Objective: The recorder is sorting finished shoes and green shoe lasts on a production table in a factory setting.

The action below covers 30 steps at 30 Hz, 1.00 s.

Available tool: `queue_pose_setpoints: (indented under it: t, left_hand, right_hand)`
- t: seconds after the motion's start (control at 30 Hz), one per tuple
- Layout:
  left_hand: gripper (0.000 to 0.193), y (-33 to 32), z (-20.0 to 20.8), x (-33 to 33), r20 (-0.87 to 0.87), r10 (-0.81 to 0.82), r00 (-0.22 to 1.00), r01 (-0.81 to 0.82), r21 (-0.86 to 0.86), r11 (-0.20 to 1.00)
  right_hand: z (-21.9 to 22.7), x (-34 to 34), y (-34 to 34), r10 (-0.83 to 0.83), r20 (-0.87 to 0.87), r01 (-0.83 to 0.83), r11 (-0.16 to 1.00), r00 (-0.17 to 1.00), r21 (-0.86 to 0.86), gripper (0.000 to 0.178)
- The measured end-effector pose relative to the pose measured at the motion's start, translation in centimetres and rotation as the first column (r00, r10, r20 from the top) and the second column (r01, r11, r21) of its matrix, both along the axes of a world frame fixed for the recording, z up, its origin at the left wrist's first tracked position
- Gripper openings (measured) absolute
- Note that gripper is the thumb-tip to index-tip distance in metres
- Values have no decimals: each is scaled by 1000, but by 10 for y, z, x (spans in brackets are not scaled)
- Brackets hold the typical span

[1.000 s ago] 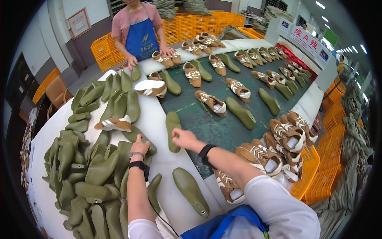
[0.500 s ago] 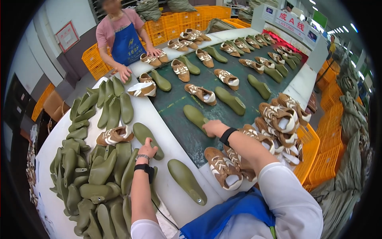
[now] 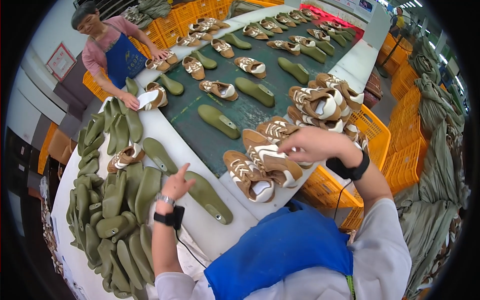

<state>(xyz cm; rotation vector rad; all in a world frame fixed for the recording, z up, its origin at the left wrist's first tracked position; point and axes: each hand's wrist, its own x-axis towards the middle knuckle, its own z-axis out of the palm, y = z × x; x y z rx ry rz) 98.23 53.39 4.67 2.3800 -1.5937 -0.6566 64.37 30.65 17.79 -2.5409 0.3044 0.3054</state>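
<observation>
My left hand [image 3: 176, 186] is open over the white table edge, forefinger and thumb apart. It is by the end of one olive-green shoe last [image 3: 158, 154] and beside another shoe last [image 3: 207, 197]; whether it touches either is hard to tell. My right hand [image 3: 322, 145] hovers at brown-and-white sneakers [image 3: 272, 157] near the table's front, fingers apart and slightly bent, with nothing visible in them. Another sneaker [image 3: 247, 175] stands just left of these. A single shoe last [image 3: 219, 121] lies on the dark green conveyor belt [image 3: 190, 145], away from both hands.
Many shoe lasts [image 3: 112, 225] are heaped at left, with one sneaker [image 3: 125, 157] among them. Rows of sneakers and lasts line the belt. Piled sneakers [image 3: 320, 102] and an orange crate [image 3: 370, 130] stand at right. A co-worker in a blue apron [image 3: 122, 60] touches items across the table.
My right hand has let go of the shoe last on the belt and moved right, to the sneakers. My left hand's fingers have lifted and spread from the shoe last. The view has shifted.
</observation>
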Motion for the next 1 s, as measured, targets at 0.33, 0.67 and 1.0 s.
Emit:
queue_pose_setpoints:
  t: [0.33, 0.67, 1.0]
  left_hand:
    - [51, -17, -1, -204, -337, -250, 908, 211, -148, 966]
    - [43, -70, 17, -240, -121, -148, 982, 63, -529, 846]
    - [27, -91, 2, -93, 33, 210, 977, -166, -499, 850]
  right_hand:
    - [-123, -37, 69, -234, 498, 452, 807, 835, -379, 43]
    - [-128, -37, 31, -659, 242, 486, 711, 712, 508, 33]
    - [-104, -50, 17, -572, 344, 298, 746, 744, 595, 24]
